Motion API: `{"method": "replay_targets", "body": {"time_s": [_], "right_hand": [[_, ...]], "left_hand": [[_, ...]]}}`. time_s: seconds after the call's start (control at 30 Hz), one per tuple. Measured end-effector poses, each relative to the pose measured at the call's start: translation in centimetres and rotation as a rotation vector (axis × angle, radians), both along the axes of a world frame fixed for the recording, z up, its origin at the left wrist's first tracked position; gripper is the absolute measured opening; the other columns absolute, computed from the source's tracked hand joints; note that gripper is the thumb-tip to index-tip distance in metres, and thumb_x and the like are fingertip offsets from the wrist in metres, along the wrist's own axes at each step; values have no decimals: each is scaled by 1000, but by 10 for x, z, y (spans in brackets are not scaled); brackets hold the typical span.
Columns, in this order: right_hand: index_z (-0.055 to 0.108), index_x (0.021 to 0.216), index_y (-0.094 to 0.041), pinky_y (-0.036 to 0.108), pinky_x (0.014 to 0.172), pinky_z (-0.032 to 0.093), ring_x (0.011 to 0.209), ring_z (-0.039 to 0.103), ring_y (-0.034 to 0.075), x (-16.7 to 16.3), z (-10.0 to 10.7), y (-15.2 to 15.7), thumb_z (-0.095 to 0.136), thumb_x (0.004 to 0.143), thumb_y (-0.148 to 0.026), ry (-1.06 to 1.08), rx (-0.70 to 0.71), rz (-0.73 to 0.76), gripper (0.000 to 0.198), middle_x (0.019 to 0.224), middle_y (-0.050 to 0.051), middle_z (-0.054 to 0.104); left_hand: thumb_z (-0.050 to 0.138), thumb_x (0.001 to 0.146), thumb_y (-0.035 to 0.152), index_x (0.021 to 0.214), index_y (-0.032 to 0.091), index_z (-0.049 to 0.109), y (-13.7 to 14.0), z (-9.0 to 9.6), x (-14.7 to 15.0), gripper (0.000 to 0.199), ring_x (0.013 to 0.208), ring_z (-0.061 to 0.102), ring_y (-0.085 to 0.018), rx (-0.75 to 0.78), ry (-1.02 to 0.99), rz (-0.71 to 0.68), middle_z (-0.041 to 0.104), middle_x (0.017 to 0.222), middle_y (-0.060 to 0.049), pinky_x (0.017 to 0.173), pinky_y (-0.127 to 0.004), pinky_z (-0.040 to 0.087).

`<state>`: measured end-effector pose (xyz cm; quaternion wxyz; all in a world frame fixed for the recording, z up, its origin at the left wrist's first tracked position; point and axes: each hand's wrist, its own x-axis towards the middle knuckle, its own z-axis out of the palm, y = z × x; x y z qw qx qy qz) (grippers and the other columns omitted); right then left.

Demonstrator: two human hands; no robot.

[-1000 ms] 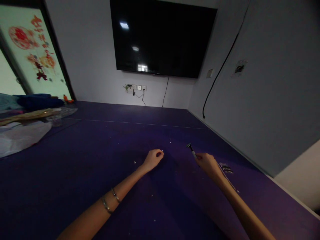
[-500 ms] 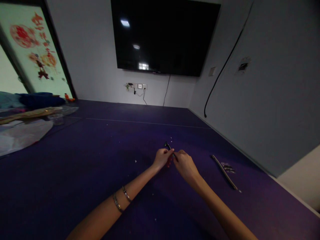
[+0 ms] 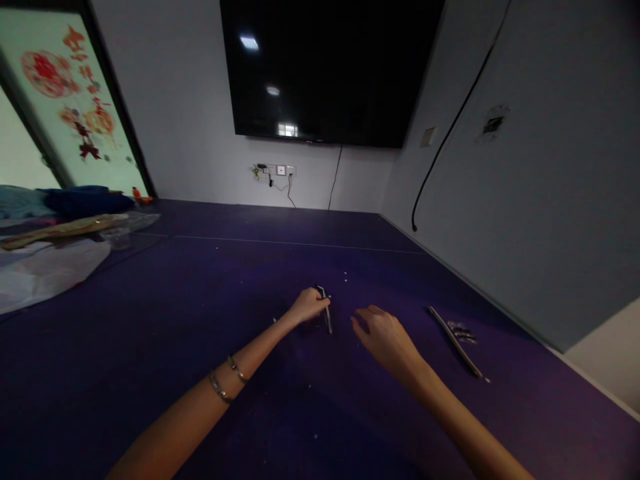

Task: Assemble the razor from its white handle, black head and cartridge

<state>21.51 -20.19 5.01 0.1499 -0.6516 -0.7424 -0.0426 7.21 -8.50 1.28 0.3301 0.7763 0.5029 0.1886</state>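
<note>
My left hand (image 3: 306, 307) is closed around a slim dark stick with a bent end (image 3: 329, 321), slightly above the purple surface (image 3: 200, 347). The bent end pokes out past the fingers at the far side, and the straight greyish part points down toward me. It is too small to tell exactly what it is. To the right of it, apart from the stick, my right hand (image 3: 383, 331) hovers with thumb and fingers parted and nothing visible between them. Two bracelets (image 3: 220, 387) circle my left forearm.
On the right lie a long thin grey-brown rod (image 3: 455, 343) and a small clear packet with dark pieces (image 3: 463, 331). Clothes (image 3: 83, 200) and a white plastic sheet (image 3: 55, 270) are heaped at left. Small white scraps dot the surface. A black cable (image 3: 450, 127) hangs along the right wall.
My right hand has let go of the stick and moved off to the right. My left hand has shifted left with the stick, which now points more toward me.
</note>
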Motion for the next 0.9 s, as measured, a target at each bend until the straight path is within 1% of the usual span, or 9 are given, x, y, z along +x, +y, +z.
{"method": "replay_targets", "body": {"time_s": [0.13, 0.23, 0.33, 0.47, 0.57, 0.63, 0.77, 0.83, 0.9], "right_hand": [[67, 97, -14, 25, 69, 42, 76, 62, 19, 39, -7, -7, 41, 86, -30, 74, -43, -49, 33, 88, 10, 68], [69, 87, -17, 25, 65, 40, 73, 63, 19, 75, -17, -11, 40, 84, -30, 81, -42, -96, 31, 80, 8, 69], [68, 79, -18, 25, 60, 38, 64, 62, 19, 109, -24, -18, 41, 82, -29, 72, -51, -162, 30, 70, 7, 68], [67, 75, -19, 26, 57, 36, 64, 63, 20, 145, -30, -29, 40, 80, -29, 68, -83, -315, 29, 68, 7, 67], [65, 72, -21, 26, 55, 36, 66, 63, 21, 166, -38, -38, 41, 80, -33, 71, -132, -412, 28, 70, 7, 67], [65, 74, -21, 26, 55, 37, 66, 64, 22, 179, -45, -43, 41, 80, -36, 73, -146, -454, 29, 72, 7, 68], [63, 77, -23, 27, 54, 38, 67, 65, 23, 201, -59, -50, 40, 81, -41, 67, -167, -496, 30, 73, 8, 68], [61, 77, -23, 27, 52, 38, 65, 65, 23, 209, -64, -51, 39, 81, -45, 57, -187, -519, 30, 72, 7, 68], [59, 80, -23, 27, 51, 38, 63, 64, 23, 215, -66, -50, 38, 81, -48, 46, -200, -541, 33, 70, 8, 67]], "left_hand": [[47, 75, 31, 49, 15, 52, 19, 9, -21, 31, 40, 47, -10, 4, 168, 7, 49, 43, 0, 44, -20, 37], [49, 71, 28, 45, 15, 49, 32, 12, -31, 29, 35, 44, -9, -22, 272, -30, 47, 40, 1, 43, -21, 38], [51, 68, 26, 44, 15, 48, 43, 11, -35, 27, 33, 42, -9, -50, 349, -75, 47, 39, 1, 42, -22, 38], [51, 67, 25, 44, 15, 49, 51, 5, -34, 25, 35, 44, -10, -48, 422, -94, 48, 40, 1, 43, -22, 39], [51, 68, 26, 48, 15, 53, 54, 0, -31, 23, 41, 49, -12, -15, 456, -87, 51, 43, -1, 46, -22, 40], [52, 68, 27, 51, 14, 56, 54, -2, -29, 22, 46, 53, -13, 9, 471, -79, 55, 47, -3, 49, -22, 41], [56, 67, 30, 62, 14, 62, 51, -5, -27, 18, 63, 61, -17, 74, 489, -42, 64, 64, -8, 55, -22, 42], [57, 68, 34, 68, 14, 63, 49, -6, -27, 21, 71, 62, -20, 102, 491, -19, 66, 71, -10, 58, -23, 42], [55, 71, 40, 70, 15, 64, 44, -7, -29, 27, 76, 63, -22, 121, 491, 2, 66, 74, -11, 61, -25, 43]]}}
